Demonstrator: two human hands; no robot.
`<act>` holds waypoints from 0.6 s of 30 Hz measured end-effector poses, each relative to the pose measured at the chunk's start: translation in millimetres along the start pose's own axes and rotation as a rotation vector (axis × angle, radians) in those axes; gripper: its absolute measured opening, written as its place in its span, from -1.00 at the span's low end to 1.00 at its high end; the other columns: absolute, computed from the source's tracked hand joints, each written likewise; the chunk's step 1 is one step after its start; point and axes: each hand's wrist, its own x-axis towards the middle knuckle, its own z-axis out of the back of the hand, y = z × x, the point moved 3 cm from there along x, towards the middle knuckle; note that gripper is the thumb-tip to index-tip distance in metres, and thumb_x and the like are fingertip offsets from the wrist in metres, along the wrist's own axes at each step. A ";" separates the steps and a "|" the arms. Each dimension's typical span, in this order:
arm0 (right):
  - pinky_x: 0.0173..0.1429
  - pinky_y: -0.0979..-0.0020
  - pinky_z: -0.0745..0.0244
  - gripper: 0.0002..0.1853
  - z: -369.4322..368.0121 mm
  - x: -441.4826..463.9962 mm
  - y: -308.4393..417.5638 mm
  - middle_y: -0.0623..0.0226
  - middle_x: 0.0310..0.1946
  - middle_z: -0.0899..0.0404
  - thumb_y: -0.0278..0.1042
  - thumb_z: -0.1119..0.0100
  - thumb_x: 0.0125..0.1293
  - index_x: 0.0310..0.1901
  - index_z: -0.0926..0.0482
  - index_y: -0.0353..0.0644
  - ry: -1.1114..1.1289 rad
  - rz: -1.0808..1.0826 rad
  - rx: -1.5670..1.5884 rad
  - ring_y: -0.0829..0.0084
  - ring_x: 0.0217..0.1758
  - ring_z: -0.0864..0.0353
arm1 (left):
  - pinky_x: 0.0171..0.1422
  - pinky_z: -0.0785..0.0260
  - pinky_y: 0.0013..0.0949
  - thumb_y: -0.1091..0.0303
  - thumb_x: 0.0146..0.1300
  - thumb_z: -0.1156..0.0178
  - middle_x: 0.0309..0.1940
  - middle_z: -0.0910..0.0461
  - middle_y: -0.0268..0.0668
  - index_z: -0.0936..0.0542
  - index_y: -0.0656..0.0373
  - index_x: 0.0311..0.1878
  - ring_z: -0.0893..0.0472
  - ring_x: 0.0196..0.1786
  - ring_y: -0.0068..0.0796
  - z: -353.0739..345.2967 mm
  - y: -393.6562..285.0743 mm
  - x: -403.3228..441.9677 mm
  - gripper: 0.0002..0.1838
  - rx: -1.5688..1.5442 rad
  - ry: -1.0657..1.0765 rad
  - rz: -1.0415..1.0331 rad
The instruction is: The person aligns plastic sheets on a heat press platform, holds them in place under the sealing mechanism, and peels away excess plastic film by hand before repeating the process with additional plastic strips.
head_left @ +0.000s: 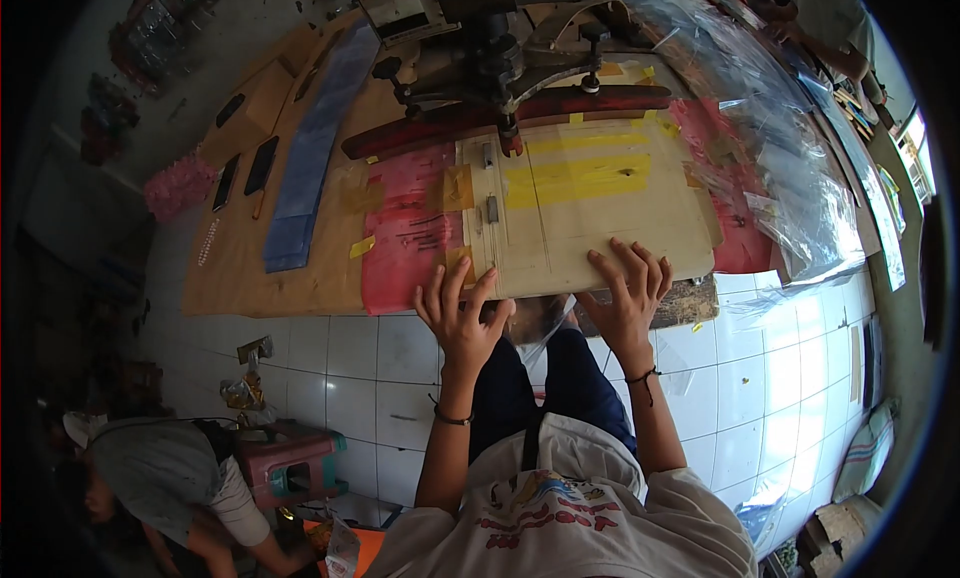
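Note:
My left hand (459, 308) lies with fingers spread on the table's near edge, over the red sheet's lower right corner and the pale board. To its right, my right hand (632, 290) rests fingers apart on the front edge of the pale board (575, 243). Neither hand holds anything. Yellow tape (590, 181) crosses the board, and a small grey block (492, 209) sits near its left side. Above the board's far side hangs a dark metal machine head (500, 73) with a curved red-black bar (420, 130).
A blue strip (318, 158) and two dark phones (262, 165) lie on the table's left. Clear plastic sheets (800, 208) cover its right. A bent-over person (165, 468) is at lower left by a red-green stool (290, 468); another person (835, 23) is at upper right.

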 end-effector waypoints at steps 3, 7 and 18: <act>0.63 -0.05 0.00 -0.34 0.5 0.1 0.2 0.50 0.30 -0.54 -0.08 -0.65 -0.09 0.17 -0.69 0.30 0.002 0.001 0.005 0.28 0.44 -0.39 | 0.60 0.08 0.27 0.06 0.09 -0.54 0.46 -0.46 -0.37 -0.65 -0.24 0.25 -0.33 0.53 -0.06 0.6 -1.2 0.9 -0.40 0.001 0.002 -0.004; 0.64 -0.05 0.02 -0.32 -0.1 -0.1 0.0 0.48 0.31 -0.54 -0.08 -0.65 -0.08 0.18 -0.68 0.30 0.001 0.004 0.011 0.27 0.44 -0.39 | 0.60 0.08 0.28 0.05 0.09 -0.54 0.46 -0.46 -0.36 -0.64 -0.24 0.26 -0.33 0.53 -0.05 0.4 -0.3 0.6 -0.39 -0.002 0.001 -0.001; 0.65 -0.07 0.04 -0.31 3.8 0.4 -0.4 0.45 0.34 -0.50 -0.12 -0.64 -0.05 0.22 -0.66 0.27 0.048 0.013 0.011 0.24 0.46 -0.36 | 0.62 0.10 0.31 0.06 0.11 -0.53 0.46 -0.46 -0.35 -0.65 -0.23 0.25 -0.33 0.53 -0.03 0.8 -2.0 0.3 -0.42 0.003 0.034 0.034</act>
